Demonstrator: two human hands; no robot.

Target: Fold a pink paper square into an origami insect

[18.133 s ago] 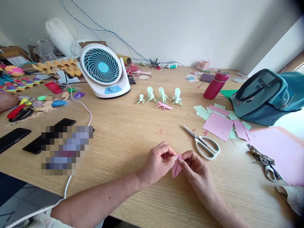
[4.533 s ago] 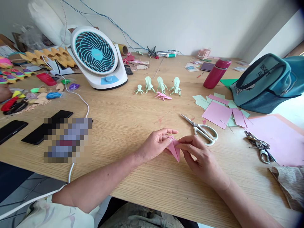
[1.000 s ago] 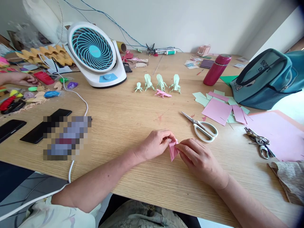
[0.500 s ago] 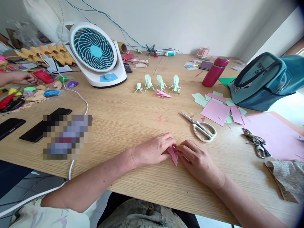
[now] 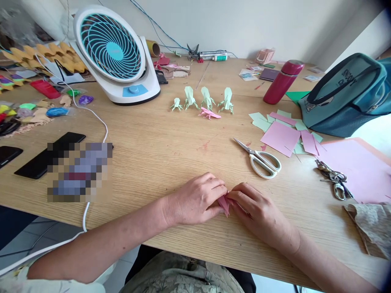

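A small folded piece of pink paper (image 5: 224, 204) is held just above the wooden table near its front edge, its pointed end toward me. My left hand (image 5: 200, 199) is closed on it from the left, fingers over its top. From the right, my right hand (image 5: 255, 209) pinches its edge between thumb and fingers. The fingers cover much of the paper. Beyond the hands stand several pale green folded paper figures (image 5: 207, 98), with a pink paper insect (image 5: 209, 113) lying in front of them. White-handled scissors (image 5: 259, 159) rest open to the right.
Pink and green paper pieces (image 5: 281, 138) lie at right, near a bunch of keys (image 5: 335, 179), a red bottle (image 5: 282, 82) and a teal bag (image 5: 339, 101). A white fan (image 5: 113, 53) stands back left. A white cable (image 5: 105, 126) runs down the left side.
The view has shifted slightly, and the co-worker's hand at the far left is out of view. Both my hands keep their grip on the pink paper, with only small finger movement.
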